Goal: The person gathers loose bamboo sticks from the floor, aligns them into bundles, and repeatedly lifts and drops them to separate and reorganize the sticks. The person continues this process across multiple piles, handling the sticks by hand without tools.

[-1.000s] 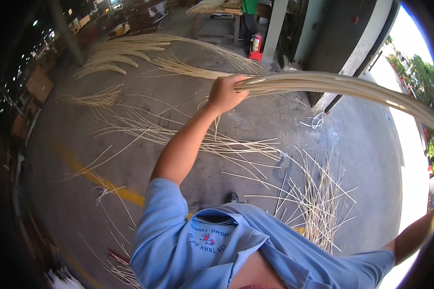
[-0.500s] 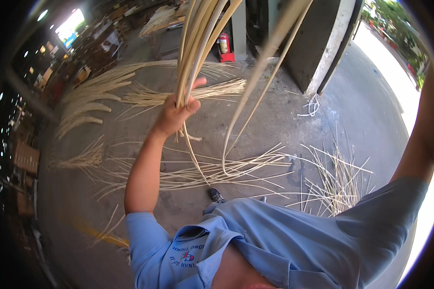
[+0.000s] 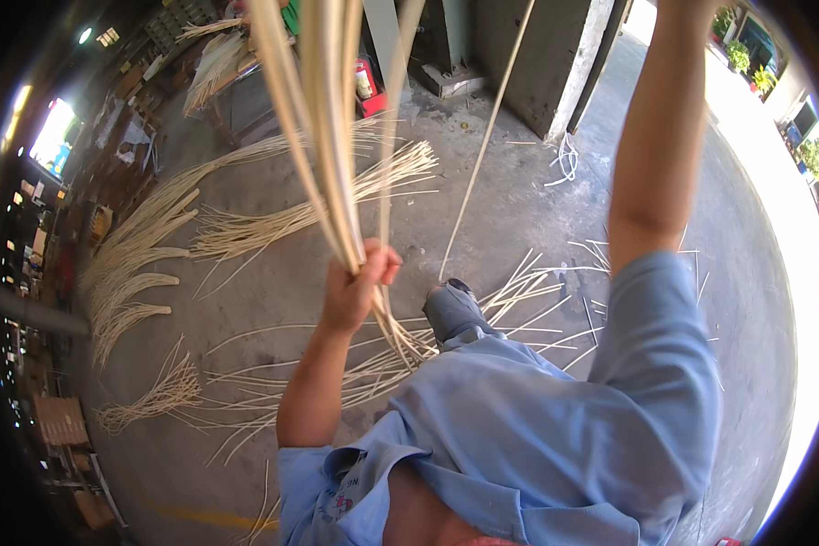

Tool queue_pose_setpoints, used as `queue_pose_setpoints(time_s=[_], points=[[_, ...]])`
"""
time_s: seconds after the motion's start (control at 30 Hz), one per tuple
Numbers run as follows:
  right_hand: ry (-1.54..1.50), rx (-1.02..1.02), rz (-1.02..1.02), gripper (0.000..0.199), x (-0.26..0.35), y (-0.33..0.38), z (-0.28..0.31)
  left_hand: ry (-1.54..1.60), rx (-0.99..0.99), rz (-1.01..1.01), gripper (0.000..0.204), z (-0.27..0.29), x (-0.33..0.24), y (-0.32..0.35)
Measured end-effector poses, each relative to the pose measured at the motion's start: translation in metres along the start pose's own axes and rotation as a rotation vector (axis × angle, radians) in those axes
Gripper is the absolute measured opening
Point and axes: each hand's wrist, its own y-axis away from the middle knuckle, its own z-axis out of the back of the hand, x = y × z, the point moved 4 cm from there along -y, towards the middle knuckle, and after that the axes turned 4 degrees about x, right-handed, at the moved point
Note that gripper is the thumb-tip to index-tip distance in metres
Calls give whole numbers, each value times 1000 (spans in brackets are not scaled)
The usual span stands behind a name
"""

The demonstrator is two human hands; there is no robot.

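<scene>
My left hand (image 3: 359,287) is closed round a bundle of long pale rattan canes (image 3: 330,136). They rise past the upper edge of the view, and their lower ends slant down below my fist toward the floor. One single cane (image 3: 484,146) stands apart to the right, its lower end close to my foot and its upper end out of view. My right arm (image 3: 655,136) stretches up to the top edge at the right; the hand is beyond the picture, so what it does is hidden.
Loose canes (image 3: 328,373) lie across the floor before me. A tied-looking bunch (image 3: 309,205) and more bundles (image 3: 141,278) spread at the left. A red fire extinguisher (image 3: 365,82) stands beside a pillar, a white cord (image 3: 566,164) near the doorway wall (image 3: 541,73).
My left hand has come lower with its bundle. My right arm has swung up and inward, nearer the middle. The view has turned, and my foot shows closer to the canes.
</scene>
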Motion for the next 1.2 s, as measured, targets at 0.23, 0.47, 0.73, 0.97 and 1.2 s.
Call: queue_pose_setpoints(time_s=[0.23,0.47,0.73,0.97,1.2], points=[[-86,1322,-1513,148,-164,599,-92,-108,-174,-343,18,155,-5,-118],[-821,1538,-1633,112,-69,730,-316,-22,-351,-368,23,260,7,-341],[-1493,1751,-510,83,211,650,-421,-33,-715,-373,26,395,-9,-398],[-650,1909,-496,43,137,779,-500,224,-631,-391,38,520,9,-475],[197,2216,-675,34,61,809,-459,595,-353,-332,36,671,95,-491]])
